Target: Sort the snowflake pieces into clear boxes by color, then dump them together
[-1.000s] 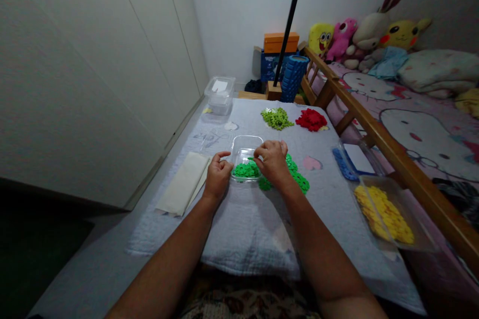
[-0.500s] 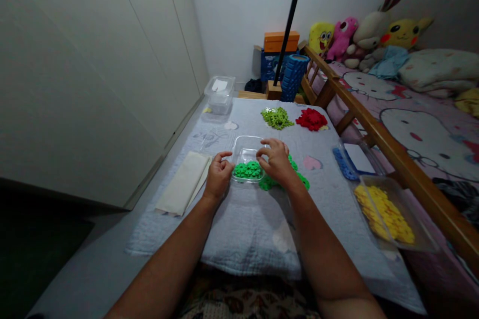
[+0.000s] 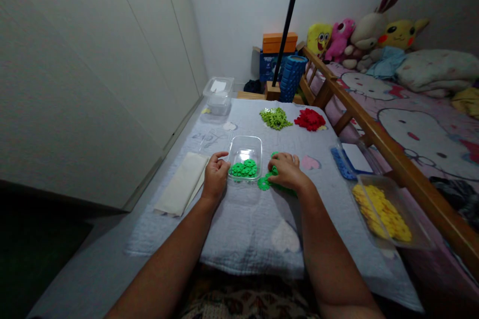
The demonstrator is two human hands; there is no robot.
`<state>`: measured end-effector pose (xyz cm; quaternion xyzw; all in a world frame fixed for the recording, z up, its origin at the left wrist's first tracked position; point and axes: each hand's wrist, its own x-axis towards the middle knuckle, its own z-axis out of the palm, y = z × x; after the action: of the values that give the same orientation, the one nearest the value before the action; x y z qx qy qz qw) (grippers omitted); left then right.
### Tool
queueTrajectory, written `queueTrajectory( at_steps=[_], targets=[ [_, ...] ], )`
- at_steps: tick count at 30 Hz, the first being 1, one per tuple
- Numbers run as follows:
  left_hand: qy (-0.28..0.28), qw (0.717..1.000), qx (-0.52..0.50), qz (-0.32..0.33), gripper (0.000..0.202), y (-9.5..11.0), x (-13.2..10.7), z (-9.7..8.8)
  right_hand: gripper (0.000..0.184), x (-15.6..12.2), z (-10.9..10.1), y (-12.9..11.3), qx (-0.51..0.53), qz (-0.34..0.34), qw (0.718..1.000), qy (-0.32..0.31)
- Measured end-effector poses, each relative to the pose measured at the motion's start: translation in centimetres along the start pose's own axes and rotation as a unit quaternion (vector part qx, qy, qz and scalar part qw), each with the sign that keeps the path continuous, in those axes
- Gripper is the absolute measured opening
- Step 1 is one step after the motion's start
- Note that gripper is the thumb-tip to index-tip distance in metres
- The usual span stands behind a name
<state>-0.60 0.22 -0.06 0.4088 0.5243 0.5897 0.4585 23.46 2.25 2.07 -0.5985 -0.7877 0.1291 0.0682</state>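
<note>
A clear plastic container (image 3: 245,143) sits in the middle of the cloth-covered table, with green flower-shaped plastic pieces (image 3: 244,169) gathered at its near end. My left hand (image 3: 216,177) is closed at the container's left wall, thumb and forefinger against the rim. To the right of the container, my right hand (image 3: 288,170) bends down over a loose pile of the same green pieces (image 3: 264,183), its fingers curled onto them. The palm covers most of that pile. How many pieces the fingers hold is hidden.
Lime-green pieces (image 3: 276,118) and red pieces (image 3: 310,119) lie in heaps at the back. Folded cream cloth or paper (image 3: 181,184) lies left. Containers of blue (image 3: 341,162) and yellow pieces (image 3: 381,212) stand right, by the wooden bed rail (image 3: 368,132). Stacked clear boxes (image 3: 219,102) stand back left.
My right hand has moved from above the container's right side, right and down onto the loose green pile. My left hand stays at the container's left wall.
</note>
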Motion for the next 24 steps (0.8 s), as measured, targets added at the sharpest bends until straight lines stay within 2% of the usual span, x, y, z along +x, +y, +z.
queueTrajectory(
  at_steps=[6,13,15,18,20,22,24],
  targets=[
    [0.000,1.000,0.005,0.001,0.037,-0.2,0.1,-0.1,0.015,0.3,-0.1,-0.1,0.015,-0.006,1.000,-0.006],
    [0.000,1.000,0.003,0.002,0.036,-0.2,0.1,-0.1,0.002,0.8,-0.8,1.0,0.137,-0.004,0.990,0.033],
    [-0.001,1.000,0.002,0.002,0.036,-0.1,0.0,0.0,0.002,1.0,-1.2,1.2,0.214,-0.006,0.974,0.073],
    [-0.002,1.000,-0.001,-0.002,0.036,-0.1,0.0,0.0,0.012,1.0,-1.8,1.0,0.328,0.002,0.925,0.190],
    [-0.003,1.000,-0.002,-0.004,0.036,0.0,0.0,0.0,0.015,1.0,-2.2,0.3,0.361,0.003,0.895,0.262],
    [-0.005,1.000,-0.003,-0.004,0.036,0.0,0.0,0.0,0.014,0.9,-2.3,-0.7,0.353,-0.015,0.888,0.295],
    [-0.006,1.000,-0.003,-0.003,0.037,0.1,0.0,0.0,0.011,0.9,-2.1,-1.8,0.314,-0.040,0.904,0.287]
  ],
)
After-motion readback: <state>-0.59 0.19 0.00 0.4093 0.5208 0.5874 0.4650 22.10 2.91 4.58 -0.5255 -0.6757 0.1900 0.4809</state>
